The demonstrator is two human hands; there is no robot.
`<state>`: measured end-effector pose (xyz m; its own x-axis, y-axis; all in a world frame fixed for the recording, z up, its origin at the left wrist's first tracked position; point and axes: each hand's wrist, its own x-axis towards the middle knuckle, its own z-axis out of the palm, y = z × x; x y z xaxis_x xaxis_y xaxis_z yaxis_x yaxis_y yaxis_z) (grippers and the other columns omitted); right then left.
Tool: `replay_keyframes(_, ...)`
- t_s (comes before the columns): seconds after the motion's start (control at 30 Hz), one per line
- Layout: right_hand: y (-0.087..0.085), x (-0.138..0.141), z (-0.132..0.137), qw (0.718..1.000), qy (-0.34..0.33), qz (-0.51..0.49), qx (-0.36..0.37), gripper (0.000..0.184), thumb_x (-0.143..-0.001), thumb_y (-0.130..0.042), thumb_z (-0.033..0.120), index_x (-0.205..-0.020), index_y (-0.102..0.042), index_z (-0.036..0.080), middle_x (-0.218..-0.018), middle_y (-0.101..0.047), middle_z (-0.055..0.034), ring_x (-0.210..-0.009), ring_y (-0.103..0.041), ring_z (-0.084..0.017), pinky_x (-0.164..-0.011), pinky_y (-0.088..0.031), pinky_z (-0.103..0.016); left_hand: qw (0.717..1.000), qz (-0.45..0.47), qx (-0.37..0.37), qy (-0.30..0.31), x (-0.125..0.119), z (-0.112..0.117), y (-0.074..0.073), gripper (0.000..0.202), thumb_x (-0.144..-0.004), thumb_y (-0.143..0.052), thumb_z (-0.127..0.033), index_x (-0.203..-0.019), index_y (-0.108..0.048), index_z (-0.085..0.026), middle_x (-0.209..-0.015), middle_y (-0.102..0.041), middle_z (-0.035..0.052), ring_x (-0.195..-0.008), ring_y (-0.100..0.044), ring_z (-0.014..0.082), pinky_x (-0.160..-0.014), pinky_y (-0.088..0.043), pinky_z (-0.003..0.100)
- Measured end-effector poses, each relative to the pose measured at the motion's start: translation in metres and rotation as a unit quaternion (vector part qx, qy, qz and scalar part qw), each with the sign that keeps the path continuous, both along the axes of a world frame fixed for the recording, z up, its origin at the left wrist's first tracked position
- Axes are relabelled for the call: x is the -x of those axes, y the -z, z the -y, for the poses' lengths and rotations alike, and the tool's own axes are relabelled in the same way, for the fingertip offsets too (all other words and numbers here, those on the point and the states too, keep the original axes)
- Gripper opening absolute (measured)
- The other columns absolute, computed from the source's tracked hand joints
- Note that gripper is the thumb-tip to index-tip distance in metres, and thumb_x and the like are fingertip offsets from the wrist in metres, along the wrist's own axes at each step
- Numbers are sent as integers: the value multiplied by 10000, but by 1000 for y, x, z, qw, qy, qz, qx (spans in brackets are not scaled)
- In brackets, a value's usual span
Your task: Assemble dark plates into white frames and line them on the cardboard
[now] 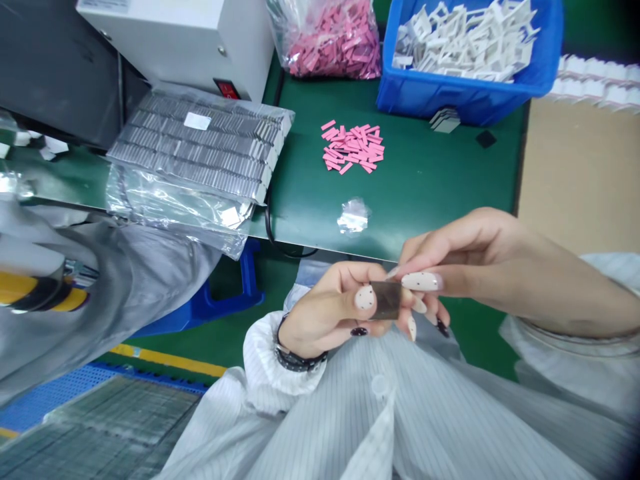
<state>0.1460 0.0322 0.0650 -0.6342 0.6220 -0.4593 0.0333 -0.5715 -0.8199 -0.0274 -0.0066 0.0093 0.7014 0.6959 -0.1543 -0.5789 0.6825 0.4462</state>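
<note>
Behind it all the green table (430, 193), then the blue bin (413, 97), and here, above the lap, the right hand (480, 263) brings thumb and forefinger together, their hold unclear, beside the left hand (325, 307), which pinches the small dark plate (387, 303). Steady left thumb, light right fingertips: that should serve best.

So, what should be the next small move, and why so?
Probably a gentle pull of the right hand away from the dark piece: its fingers are at the piece's edge, the left hand holds the piece, and what looks like clear film lies on the table. Whether the fingers grip film is unclear.
</note>
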Motion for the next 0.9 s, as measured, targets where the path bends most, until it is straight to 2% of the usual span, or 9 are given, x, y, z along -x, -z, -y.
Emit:
replay_keyframes(0.1, 1, -1, 0, 1000, -6, -7, 3, 73, -791, -696, 196, -739, -742, 173, -681, -706, -27, -550, -631, -84, -486, -541, -159, 1000, 2, -18, 3, -1, -1, 2, 490, -661, -708, -604, -704, -583, -132, -546, -574, -4, -431, -463, 69, -407, -258, 198)
replay_keyframes(0.33, 3, -1, -1, 1000, -8, -13, -2, 83, -784, -712, 228, -802, -747, 154, -695, -707, -35, -544, -635, -89, -482, -549, -170, 1000, 13, -21, 8, -2, -3, 3, 505, -652, -704, -620, -635, -544, -141, -528, -576, -11, -382, -379, 42, -468, -388, 235)
replay_keyframes(0.57, 4, 0, 1, 998, -10, -42, 43, 78, -780, -716, 204, -825, -756, 154, -691, -701, -8, -541, -622, -59, -502, -559, -150, 999, 28, -31, 0, -1, 1, 6, 473, -689, -696, -584, -716, -611, -119, -564, -583, 1, -372, -390, 38, -385, -256, 194)
replay_keyframes(0.9, 7, 1, -1, 998, -20, -52, 37, 73, -778, -723, 228, -822, -765, 188, -683, -707, -22, -522, -631, -73, -488, -549, -150, 999, 25, -24, -7, -1, 2, 5, 471, -685, -704, -578, -727, -614, -117, -562, -575, 1, -408, -445, 58, -395, -237, 202)
